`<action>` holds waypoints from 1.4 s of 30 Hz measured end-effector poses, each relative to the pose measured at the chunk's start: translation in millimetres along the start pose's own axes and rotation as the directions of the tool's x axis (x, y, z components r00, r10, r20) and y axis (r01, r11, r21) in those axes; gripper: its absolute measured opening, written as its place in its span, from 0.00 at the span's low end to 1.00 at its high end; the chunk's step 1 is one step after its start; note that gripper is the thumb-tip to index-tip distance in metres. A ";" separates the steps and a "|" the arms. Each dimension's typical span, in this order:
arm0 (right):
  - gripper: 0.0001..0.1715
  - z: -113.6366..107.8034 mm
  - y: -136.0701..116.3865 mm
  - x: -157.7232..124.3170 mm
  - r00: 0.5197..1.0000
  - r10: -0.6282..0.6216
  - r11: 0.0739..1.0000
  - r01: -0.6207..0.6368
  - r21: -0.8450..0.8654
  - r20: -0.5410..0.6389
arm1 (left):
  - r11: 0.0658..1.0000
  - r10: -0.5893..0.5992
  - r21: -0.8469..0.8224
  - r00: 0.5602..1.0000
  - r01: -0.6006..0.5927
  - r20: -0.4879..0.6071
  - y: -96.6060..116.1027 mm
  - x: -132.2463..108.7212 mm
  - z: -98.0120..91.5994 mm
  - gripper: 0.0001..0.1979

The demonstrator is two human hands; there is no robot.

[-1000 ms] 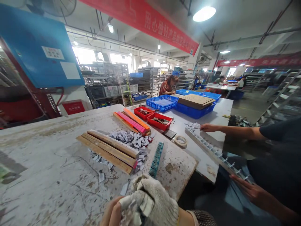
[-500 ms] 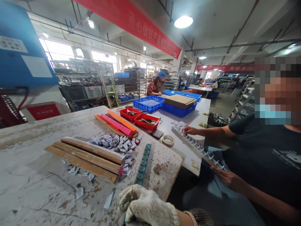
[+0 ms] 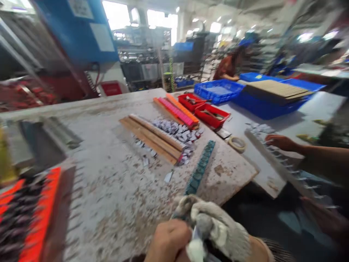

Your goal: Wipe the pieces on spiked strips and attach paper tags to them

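My right hand point(image 3: 223, 222), in a white knitted glove, curls around the near end of a teal-stained bar point(image 3: 200, 167) with notch-like marks along it. The bar slants away over the table's front corner. Close against the glove is my bare left hand point(image 3: 170, 238), its fingers bent together. A small whitish thing point(image 3: 196, 249) shows between the two hands, blurred; I cannot make out what the left fingers hold. Beyond the bar lie wooden strips point(image 3: 152, 140) and a heap of small grey-white pieces point(image 3: 177, 131).
Pink and orange strips point(image 3: 178, 111), red trays point(image 3: 212, 115) and a tape roll point(image 3: 237, 144) lie farther back. Orange-edged racks point(image 3: 40, 214) with dark pieces stand at near left. At right, a co-worker's hand point(image 3: 283, 142) works on a long strip with pegs. Blue crates point(image 3: 216, 91) stand behind.
The view has swung left and down, bringing the orange-edged racks into sight. My left hand has come in beside the glove. The right hand still grips the teal bar.
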State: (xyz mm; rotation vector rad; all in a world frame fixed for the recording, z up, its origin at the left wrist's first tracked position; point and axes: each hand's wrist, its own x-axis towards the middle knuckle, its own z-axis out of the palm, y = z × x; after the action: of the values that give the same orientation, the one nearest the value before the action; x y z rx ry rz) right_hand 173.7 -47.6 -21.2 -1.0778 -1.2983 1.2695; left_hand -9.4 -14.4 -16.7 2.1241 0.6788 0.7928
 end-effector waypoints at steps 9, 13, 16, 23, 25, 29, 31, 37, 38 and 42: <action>0.17 11.9 8.3 -5.4 0.929 -0.358 0.821 0.267 -0.505 -0.091 | 0.993 -0.113 0.038 0.993 0.111 0.044 19.6 -8.6 -7.0 0.15; 0.17 -1.8 12.8 -3.7 0.892 -0.451 0.643 0.292 -0.708 -0.042 | 0.971 -0.163 0.192 0.982 0.142 0.099 8.6 -4.6 -8.2 0.11; 0.07 -29.5 16.1 -0.8 0.871 -0.491 0.553 0.302 -0.776 -0.011 | 0.827 -0.358 0.459 0.933 0.325 -0.016 -16.1 17.8 -21.2 0.07; 0.04 -32.3 20.2 12.1 0.802 -0.536 0.140 0.394 -0.908 0.265 | 0.630 -0.489 0.673 0.871 0.388 -0.044 -68.6 73.8 -22.1 0.11; 0.03 -25.3 20.9 14.5 0.800 -0.516 0.091 0.408 -0.909 0.307 | 0.632 -0.498 0.671 0.866 0.388 -0.032 -74.3 81.0 -14.0 0.12; 0.02 -19.5 21.6 18.0 0.822 -0.455 0.070 0.416 -0.907 0.342 | 0.661 -0.502 0.642 0.865 0.388 -0.006 -80.0 86.9 -5.9 0.12; 0.03 -18.7 21.5 20.1 0.840 -0.415 0.069 0.413 -0.908 0.350 | 0.682 -0.504 0.616 0.864 0.394 0.006 -81.6 87.4 -5.2 0.12; 0.04 -24.1 27.9 26.8 0.845 -0.380 0.101 0.442 -0.892 0.376 | 0.764 -0.492 0.490 0.870 0.419 0.023 -79.8 82.4 -12.2 0.10; 0.04 -26.4 30.8 26.2 0.844 -0.379 0.124 0.452 -0.883 0.379 | 0.780 -0.485 0.461 0.875 0.423 0.018 -78.4 79.7 -15.2 0.09; 0.03 -33.6 43.1 17.7 0.860 -0.414 0.254 0.423 -0.870 0.298 | 0.830 -0.463 0.347 0.886 0.437 -0.008 -68.1 59.2 -25.3 0.05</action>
State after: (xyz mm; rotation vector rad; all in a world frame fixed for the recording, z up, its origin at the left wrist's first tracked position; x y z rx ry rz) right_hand 203.2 -23.5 -64.2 -1.2845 -2.2274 -0.0229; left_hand -2.2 76.4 -38.8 2.1447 1.2955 0.3455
